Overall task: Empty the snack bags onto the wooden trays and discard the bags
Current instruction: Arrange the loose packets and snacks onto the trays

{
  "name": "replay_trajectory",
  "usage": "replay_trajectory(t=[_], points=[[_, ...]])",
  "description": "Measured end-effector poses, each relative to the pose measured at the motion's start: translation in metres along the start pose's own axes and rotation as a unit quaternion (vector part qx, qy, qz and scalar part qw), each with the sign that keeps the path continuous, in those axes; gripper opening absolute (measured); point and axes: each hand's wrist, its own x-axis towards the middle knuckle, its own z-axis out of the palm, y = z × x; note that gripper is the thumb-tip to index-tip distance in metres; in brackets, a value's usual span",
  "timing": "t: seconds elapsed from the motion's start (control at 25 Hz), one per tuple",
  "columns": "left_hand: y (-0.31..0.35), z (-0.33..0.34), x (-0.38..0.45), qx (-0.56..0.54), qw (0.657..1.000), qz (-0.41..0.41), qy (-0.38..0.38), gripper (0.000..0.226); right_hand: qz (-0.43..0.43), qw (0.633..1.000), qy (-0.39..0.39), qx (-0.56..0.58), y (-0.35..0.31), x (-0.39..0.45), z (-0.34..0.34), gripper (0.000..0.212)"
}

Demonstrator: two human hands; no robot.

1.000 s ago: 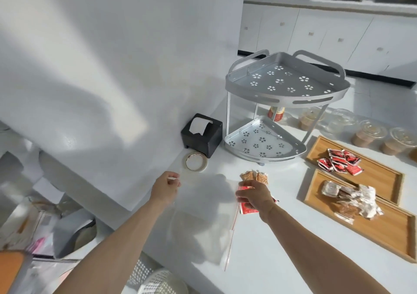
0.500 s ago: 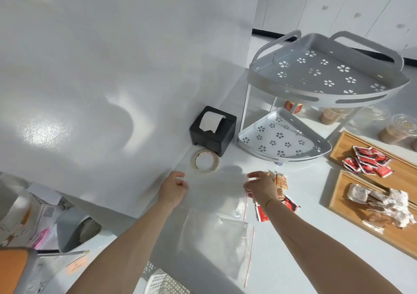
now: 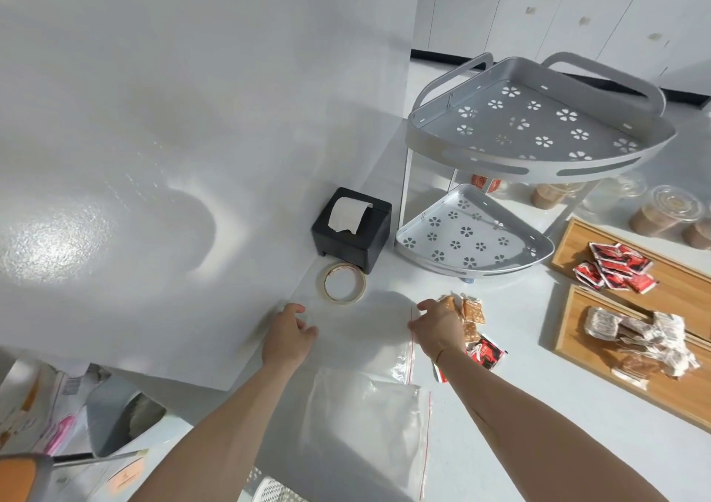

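A clear zip bag [image 3: 361, 332] with a red seal line lies flat on the white counter, and both hands pinch it. My left hand [image 3: 288, 334] holds its left corner near the wall. My right hand [image 3: 436, 328] grips its right edge at the red line. A second empty clear bag [image 3: 369, 420] lies nearer me. Orange-brown snack packets [image 3: 471, 315] and a red packet [image 3: 484, 353] lie loose just right of my right hand. Two wooden trays sit at the right: the far tray [image 3: 681, 290] holds red packets, the near tray [image 3: 569, 332] holds brown and white packets.
A tape roll [image 3: 341, 283] and a black tissue box [image 3: 352, 230] stand by the wall behind the bag. A grey two-tier corner rack [image 3: 531, 155] stands beyond, with lidded cups [image 3: 663, 214] behind it. A white basket [image 3: 275, 490] and a bin [image 3: 123, 420] sit below the counter edge.
The view has shifted closer and down. My right hand moved from the loose packets to the bag's red-lined right edge; my left hand stays on the left corner.
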Motion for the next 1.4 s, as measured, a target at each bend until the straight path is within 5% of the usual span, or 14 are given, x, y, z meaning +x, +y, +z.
replay_trajectory(t=[0.32, 0.56, 0.96, 1.2, 1.4], points=[[0.040, -0.005, -0.018, 0.054, 0.995, 0.074, 0.024, 0.030, -0.017, 0.995, 0.036, -0.091, 0.028, -0.022, -0.047, 0.031], [0.091, 0.018, -0.034, 0.110, 0.976, 0.166, -0.092, 0.033, 0.014, 0.985, 0.057, -0.160, 0.082, -0.037, -0.087, 0.031], [0.161, 0.068, -0.056, 0.377, 0.854, 0.329, -0.140, 0.041, 0.023, 0.961, -0.004, -0.277, 0.131, -0.054, -0.099, 0.039], [0.167, 0.103, -0.071, 0.448, 0.825, 0.329, -0.100, 0.046, -0.010, 0.960, 0.007, -0.279, 0.126, -0.046, -0.093, 0.044], [0.161, 0.123, -0.082, 0.426, 0.840, 0.336, -0.033, 0.029, -0.033, 0.963, 0.001, -0.268, 0.119, -0.031, -0.083, 0.045]])
